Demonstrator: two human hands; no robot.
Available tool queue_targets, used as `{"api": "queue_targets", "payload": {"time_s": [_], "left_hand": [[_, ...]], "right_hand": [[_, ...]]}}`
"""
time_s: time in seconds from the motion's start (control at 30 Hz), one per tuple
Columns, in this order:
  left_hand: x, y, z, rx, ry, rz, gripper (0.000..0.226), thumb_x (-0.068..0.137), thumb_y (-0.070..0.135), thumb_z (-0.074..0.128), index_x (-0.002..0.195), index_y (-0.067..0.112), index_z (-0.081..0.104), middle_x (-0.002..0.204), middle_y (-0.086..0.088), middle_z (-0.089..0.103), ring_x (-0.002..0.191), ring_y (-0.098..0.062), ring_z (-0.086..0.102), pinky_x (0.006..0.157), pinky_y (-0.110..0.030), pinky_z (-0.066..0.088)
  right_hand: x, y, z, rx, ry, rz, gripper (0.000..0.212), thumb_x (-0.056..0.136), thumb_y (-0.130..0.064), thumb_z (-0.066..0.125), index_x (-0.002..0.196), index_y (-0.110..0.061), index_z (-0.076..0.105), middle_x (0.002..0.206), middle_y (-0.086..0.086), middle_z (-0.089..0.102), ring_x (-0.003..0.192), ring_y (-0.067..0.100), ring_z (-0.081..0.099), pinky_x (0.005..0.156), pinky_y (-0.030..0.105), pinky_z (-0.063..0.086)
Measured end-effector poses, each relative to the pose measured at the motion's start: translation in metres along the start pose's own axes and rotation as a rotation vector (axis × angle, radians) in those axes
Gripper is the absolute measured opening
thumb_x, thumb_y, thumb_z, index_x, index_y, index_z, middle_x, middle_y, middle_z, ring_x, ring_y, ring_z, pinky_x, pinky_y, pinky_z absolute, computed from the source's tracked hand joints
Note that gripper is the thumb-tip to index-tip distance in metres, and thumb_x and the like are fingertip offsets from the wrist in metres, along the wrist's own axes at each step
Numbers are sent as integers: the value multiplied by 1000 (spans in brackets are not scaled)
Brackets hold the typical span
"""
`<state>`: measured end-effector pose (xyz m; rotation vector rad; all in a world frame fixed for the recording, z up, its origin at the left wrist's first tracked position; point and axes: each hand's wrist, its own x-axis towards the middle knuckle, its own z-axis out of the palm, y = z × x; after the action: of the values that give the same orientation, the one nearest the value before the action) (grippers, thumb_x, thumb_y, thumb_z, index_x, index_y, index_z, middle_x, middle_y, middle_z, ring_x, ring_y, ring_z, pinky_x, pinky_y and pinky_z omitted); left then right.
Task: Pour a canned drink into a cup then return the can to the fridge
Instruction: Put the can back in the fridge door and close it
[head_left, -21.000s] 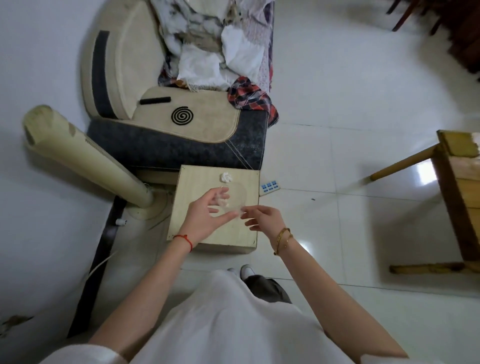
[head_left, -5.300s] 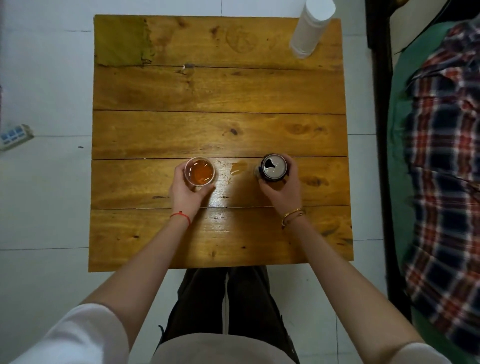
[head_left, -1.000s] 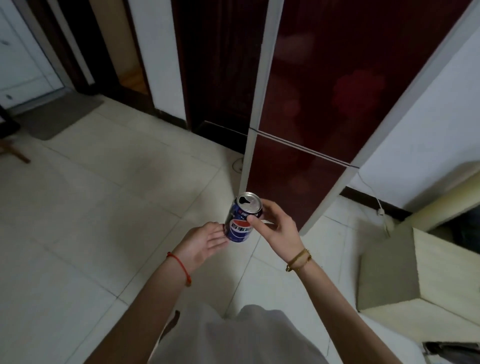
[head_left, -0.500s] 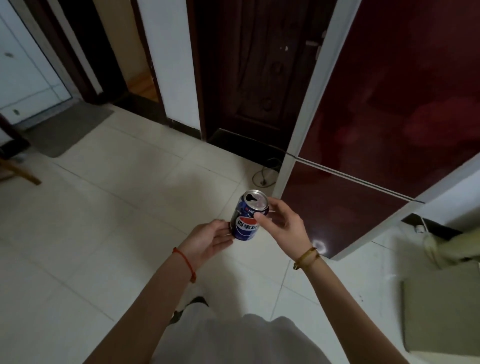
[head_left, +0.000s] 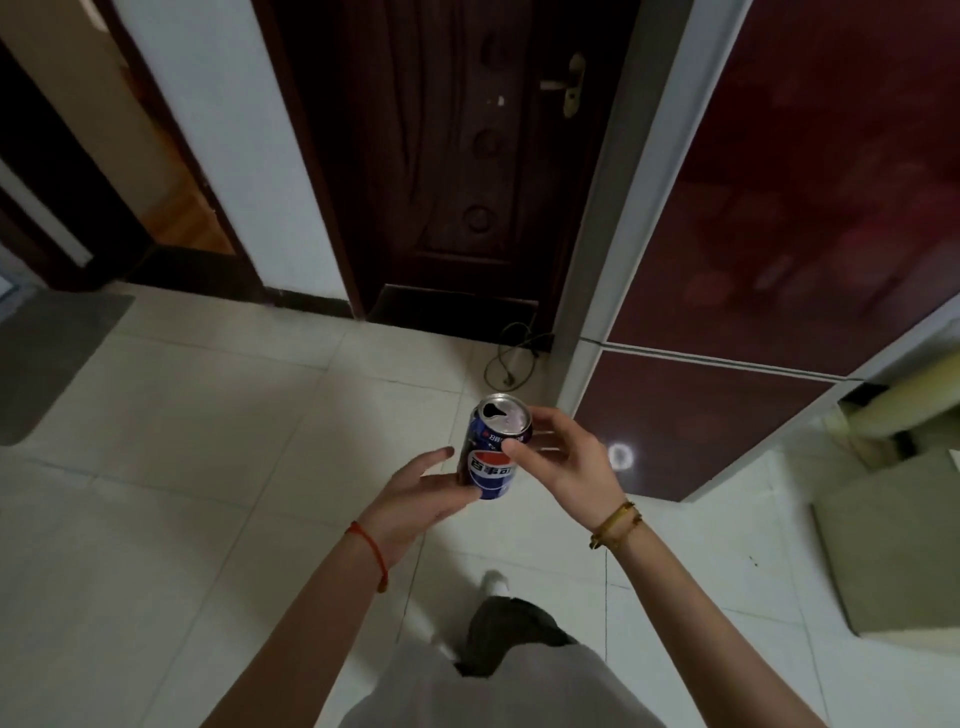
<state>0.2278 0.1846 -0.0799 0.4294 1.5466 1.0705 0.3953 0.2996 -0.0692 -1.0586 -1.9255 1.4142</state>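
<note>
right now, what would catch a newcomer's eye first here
The opened blue can at centre draws the eye, pinched near its top by the right hand while the left hand touches its lower side. To its right stands the glossy dark red fridge, doors closed.

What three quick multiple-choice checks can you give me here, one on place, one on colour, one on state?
1. Where is the Pepsi can? A on the floor tiles; B in the air, in the grip of the right hand, by the fridge; C on a table.
2. What colour are the fridge doors? A white; B grey; C dark red.
3. The fridge doors are: A both shut; B upper open; C lower open.

B: the right hand's fingers curl round the can, and the left hand touches its lower part.
C: both door panels show glossy dark red.
A: no gap or interior shows at either door.
</note>
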Motion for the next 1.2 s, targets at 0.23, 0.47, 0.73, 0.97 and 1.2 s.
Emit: {"api": "queue_targets", "payload": {"time_s": [0.23,0.47,0.73,0.97,1.2], "left_hand": [[60,58,1,463,-10,325,79,67,29,86,136,30,46,130,10,57,88,-7,68,81,-21,52],[108,119,15,584,29,528,67,69,30,85,127,26,52,112,16,61,65,3,65,62,-4,45],[156,164,27,531,63,615,66,68,32,86,120,38,46,112,16,64,72,0,70,70,-17,56],[192,189,28,507,98,630,71,67,31,87,128,30,49,89,19,69,69,1,70,66,-11,52],[216,203,16,527,20,655,73,69,31,86,131,25,50,94,5,74,70,-1,70,63,-8,50]], "right_hand": [[61,-18,-8,-32,87,-27,44,79,-34,76,117,-19,62,101,-7,71,90,4,68,78,20,56],[125,-32,-26,-3,131,-83,39,80,-29,76,115,-22,60,101,-12,69,90,0,66,75,14,53],[194,-31,-79,-419,204,-285,51,91,-52,47,127,-17,56,123,-1,60,114,11,56,97,30,46],[271,-46,-132,-1275,466,-565,36,90,-19,46,122,-6,59,128,9,57,141,33,34,117,56,20],[314,-65,-146,-1694,488,-399,36,87,-9,38,100,3,68,113,19,63,134,40,41,115,65,11]]}}
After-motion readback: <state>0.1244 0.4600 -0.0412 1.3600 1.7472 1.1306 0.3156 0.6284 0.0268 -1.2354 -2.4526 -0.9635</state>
